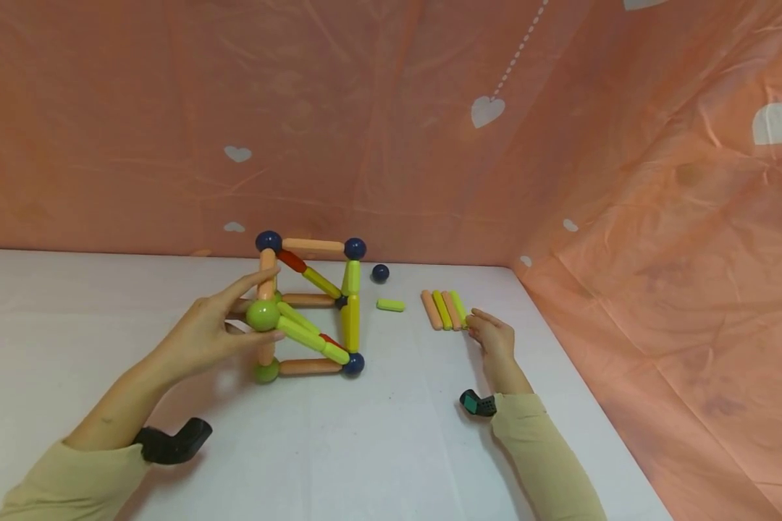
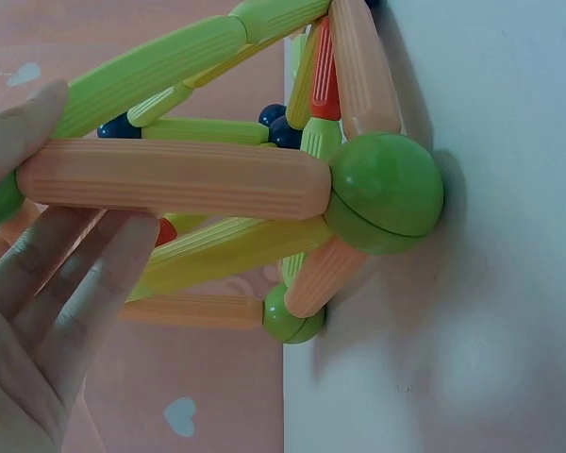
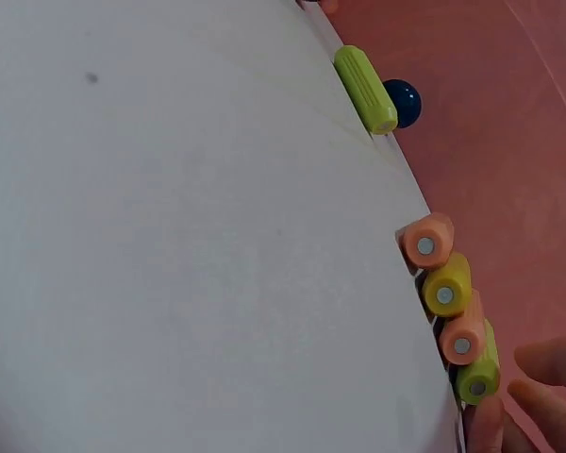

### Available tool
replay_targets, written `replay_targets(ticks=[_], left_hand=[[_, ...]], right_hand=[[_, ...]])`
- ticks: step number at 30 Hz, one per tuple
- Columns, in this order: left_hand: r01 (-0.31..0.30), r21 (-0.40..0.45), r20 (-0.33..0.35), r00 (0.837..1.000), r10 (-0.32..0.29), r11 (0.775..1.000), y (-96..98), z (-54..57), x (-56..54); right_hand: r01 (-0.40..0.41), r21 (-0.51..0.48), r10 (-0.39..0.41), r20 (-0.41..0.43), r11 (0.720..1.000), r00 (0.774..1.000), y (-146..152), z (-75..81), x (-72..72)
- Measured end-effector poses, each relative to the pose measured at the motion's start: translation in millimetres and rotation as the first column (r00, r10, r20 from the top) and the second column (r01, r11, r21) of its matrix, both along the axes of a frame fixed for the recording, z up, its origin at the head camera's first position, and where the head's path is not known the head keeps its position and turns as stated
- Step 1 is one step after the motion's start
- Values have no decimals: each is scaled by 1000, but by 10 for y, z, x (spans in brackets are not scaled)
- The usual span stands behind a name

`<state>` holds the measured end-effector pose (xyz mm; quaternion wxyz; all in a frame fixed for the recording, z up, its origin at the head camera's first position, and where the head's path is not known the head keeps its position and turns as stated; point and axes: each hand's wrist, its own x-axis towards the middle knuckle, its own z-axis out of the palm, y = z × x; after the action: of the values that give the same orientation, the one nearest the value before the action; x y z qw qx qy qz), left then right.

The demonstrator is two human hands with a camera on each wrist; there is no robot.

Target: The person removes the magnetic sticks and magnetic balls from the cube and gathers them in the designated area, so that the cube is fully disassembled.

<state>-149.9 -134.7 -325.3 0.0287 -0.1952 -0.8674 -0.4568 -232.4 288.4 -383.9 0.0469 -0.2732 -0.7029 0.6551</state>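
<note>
A box-like frame of magnetic sticks and balls (image 1: 313,367) stands on the table, left of middle. My left hand (image 1: 198,329) holds it at the near upper corner, around the green ball (image 1: 263,315). In the left wrist view, thumb and fingers lie on either side of an orange stick (image 2: 179,177). My right hand (image 1: 494,340) is at the right end of a row of sticks, its fingertips beside a light green stick (image 1: 459,310). The right wrist view shows those fingers (image 3: 552,363) spread, with a gap between them and the green stick.
Between the frame and the row lie a loose dark blue ball (image 1: 381,273) and a short light green stick (image 1: 390,305). The row also holds orange sticks (image 1: 431,310) and a yellow stick (image 1: 442,310). A pink sheet with hearts (image 1: 391,130) hangs behind and right of the white table (image 1: 391,449).
</note>
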Motion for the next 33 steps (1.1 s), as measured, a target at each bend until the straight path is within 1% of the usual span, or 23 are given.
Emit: replay_targets(ticks=[4,7,9,13,17,19,21,23,26,28,32,33], left_hand=[[-1,11,22,1000,0,1000,-14,-14,9],[-6,21,41,999,5,1000,-25,-19,20],[-6,35,42,999,4,999,-28,-22,23],[3,58,8,1000,-3,998,-33,-19,36],[13,70,-33,999,-11,997,-37,-9,62],[11,67,-38,999,-9,998,-35,-2,74],[3,59,-44,999,-1,998,-34,5,85],[-5,51,-52,999,8,999,-33,9,95],[-7,52,-72,997,10,999,-36,6,104],[-3,63,-77,997,8,998,-40,4,108],[4,73,-72,997,1,997,-48,8,117],[2,74,-70,998,3,997,-48,8,119]], right_hand=[[-31,88,32,-8,996,999,-54,45,38],[-61,162,70,-54,985,996,-152,122,79],[-90,172,107,-96,981,990,-247,178,107],[-178,118,198,-179,977,964,-490,264,166],[-269,20,265,-244,963,933,-732,299,233],[-315,-19,298,-276,949,914,-836,303,273],[-369,-23,347,-287,929,893,-931,303,314],[-434,-2,415,-291,901,862,-1008,291,353],[-523,47,513,-288,851,809,-1108,270,409],[-567,66,560,-284,821,778,-1161,250,442],[-632,70,626,-254,772,737,-1236,212,500],[-646,64,640,-239,761,730,-1252,208,514]])
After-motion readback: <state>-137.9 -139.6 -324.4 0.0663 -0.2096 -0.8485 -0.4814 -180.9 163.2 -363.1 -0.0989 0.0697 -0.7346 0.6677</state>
